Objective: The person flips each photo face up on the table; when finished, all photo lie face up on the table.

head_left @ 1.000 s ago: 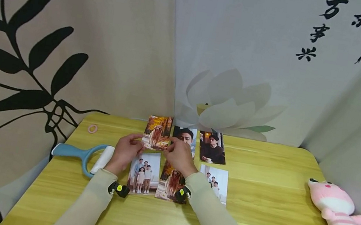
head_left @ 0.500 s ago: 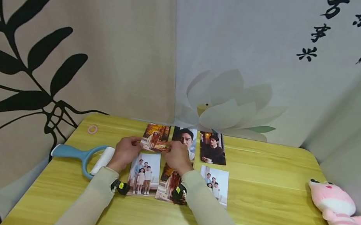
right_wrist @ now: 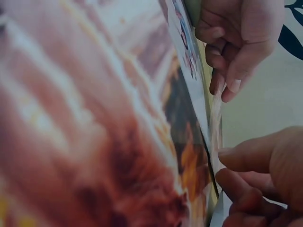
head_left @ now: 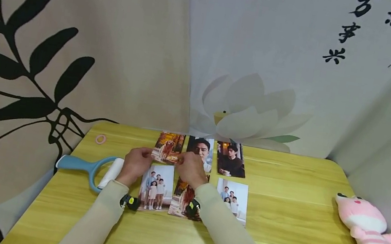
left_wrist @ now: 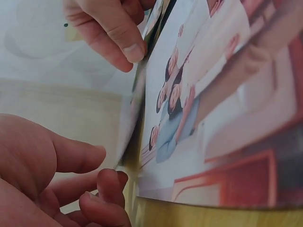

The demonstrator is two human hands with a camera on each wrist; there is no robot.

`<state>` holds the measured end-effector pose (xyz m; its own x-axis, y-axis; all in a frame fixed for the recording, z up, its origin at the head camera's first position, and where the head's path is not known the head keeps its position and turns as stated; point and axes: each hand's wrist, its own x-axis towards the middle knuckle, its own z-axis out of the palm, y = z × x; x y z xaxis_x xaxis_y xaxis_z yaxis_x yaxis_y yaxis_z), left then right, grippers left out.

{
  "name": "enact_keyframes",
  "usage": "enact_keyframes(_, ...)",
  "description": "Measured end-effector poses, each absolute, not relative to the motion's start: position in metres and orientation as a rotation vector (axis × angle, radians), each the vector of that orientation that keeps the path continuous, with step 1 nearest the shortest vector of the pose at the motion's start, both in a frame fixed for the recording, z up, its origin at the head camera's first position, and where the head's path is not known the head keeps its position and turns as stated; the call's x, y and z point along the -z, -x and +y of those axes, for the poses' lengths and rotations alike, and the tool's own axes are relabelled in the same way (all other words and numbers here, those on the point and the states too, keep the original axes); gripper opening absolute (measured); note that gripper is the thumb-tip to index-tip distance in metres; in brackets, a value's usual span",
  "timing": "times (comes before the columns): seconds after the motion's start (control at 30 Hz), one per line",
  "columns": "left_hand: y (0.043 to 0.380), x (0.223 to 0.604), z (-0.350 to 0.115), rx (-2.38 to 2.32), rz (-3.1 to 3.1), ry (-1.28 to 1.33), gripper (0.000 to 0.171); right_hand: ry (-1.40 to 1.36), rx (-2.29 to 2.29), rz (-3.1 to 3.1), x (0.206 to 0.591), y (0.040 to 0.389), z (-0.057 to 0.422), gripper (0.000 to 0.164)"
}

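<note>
In the head view, a photo of a golden dog (head_left: 167,147) lies in the back row at the left. My left hand (head_left: 135,166) pinches its near left corner between thumb and fingers. At its near right corner, my right hand (head_left: 191,168) holds the edge the same way, partly covering the man's portrait photo (head_left: 203,146) beside it. In the left wrist view, a family photo (left_wrist: 213,109) fills the right side, next to the left hand (left_wrist: 61,175). A second dog photo (right_wrist: 85,118) looms close in the right wrist view, with the right hand (right_wrist: 265,175) at right.
Another portrait photo (head_left: 231,159) is at the back right of the group. The front row has a family photo (head_left: 232,198) at its right end. A blue lint roller (head_left: 90,168) and pink ring (head_left: 100,139) lie left; a pink plush toy (head_left: 369,235) lies right.
The dog photo has come down from a raised position, level with the back row of photos. Both hands have stayed at its near corners, the right hand shifting slightly left.
</note>
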<state>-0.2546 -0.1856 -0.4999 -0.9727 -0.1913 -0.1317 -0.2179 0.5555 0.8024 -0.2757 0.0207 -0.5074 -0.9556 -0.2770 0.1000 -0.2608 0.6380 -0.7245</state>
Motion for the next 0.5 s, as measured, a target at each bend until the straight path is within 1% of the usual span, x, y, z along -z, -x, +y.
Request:
enact_keyframes(0.07,0.253,0.499,-0.186,-1.42,2.744,0.357,0.044,0.465,1.247,2.823,0.507,0.275,0.02,0.007)
enact_keyframes(0.17,0.252,0.499,-0.187,-1.417,2.742,0.353,0.044,0.469,1.257,2.819,0.508,0.273,0.021,0.012)
enact_keyframes(0.33,0.251,0.499,-0.187,-1.423,2.737,0.36,0.046,0.522,1.271,2.815,0.504,0.27,0.023,0.026)
enact_keyframes(0.5,0.249,0.497,-0.185,-1.443,2.726,0.343,0.05,0.655,1.253,2.842,0.496,0.263,0.031,0.028)
